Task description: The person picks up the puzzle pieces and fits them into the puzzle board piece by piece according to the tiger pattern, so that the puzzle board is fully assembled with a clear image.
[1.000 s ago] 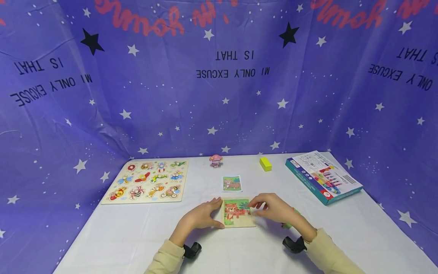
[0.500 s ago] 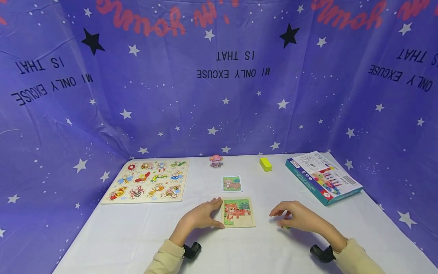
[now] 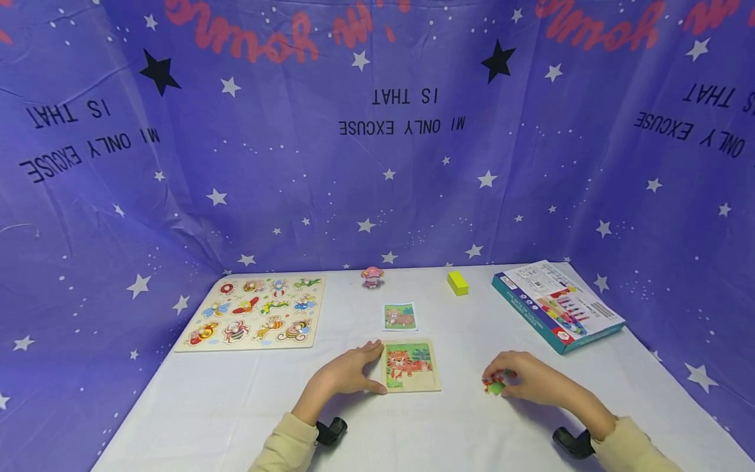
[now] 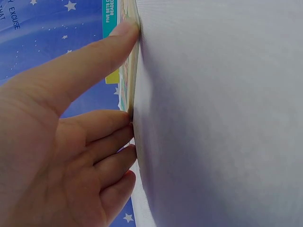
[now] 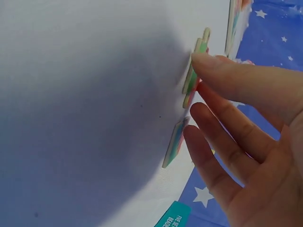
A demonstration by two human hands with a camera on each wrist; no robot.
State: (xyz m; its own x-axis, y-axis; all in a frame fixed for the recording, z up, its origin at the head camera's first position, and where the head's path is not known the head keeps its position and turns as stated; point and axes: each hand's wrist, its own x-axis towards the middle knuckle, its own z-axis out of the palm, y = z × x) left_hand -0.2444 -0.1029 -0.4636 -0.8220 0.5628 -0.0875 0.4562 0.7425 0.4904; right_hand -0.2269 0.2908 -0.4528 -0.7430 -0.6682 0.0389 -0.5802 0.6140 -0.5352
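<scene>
A square wooden tiger jigsaw board [image 3: 411, 367] lies at the middle of the table, with jigsaw pieces set in its upper and left parts and bare wood at lower right. My left hand [image 3: 348, 370] rests against its left edge; in the left wrist view the thumb [image 4: 124, 29] touches the board's rim. To the right, my right hand [image 3: 525, 377] pinches a green and red jigsaw piece [image 5: 193, 75] at the table, thumb on its near side, the index fingertip mostly hidden. Another piece with blue and red [image 5: 174, 143] lies just beside those fingers.
A small tiger picture card [image 3: 400, 316] lies behind the board. Farther back are a pink figurine [image 3: 371, 277] and a yellow block [image 3: 457, 283]. An insect puzzle board [image 3: 253, 313] is at left, a teal box [image 3: 557, 305] at right. Starry purple cloth hangs behind.
My right hand has gone from the board's right side rightward to the loose pieces, and its thumb and finger have closed on one. The left hand and the board have stayed put.
</scene>
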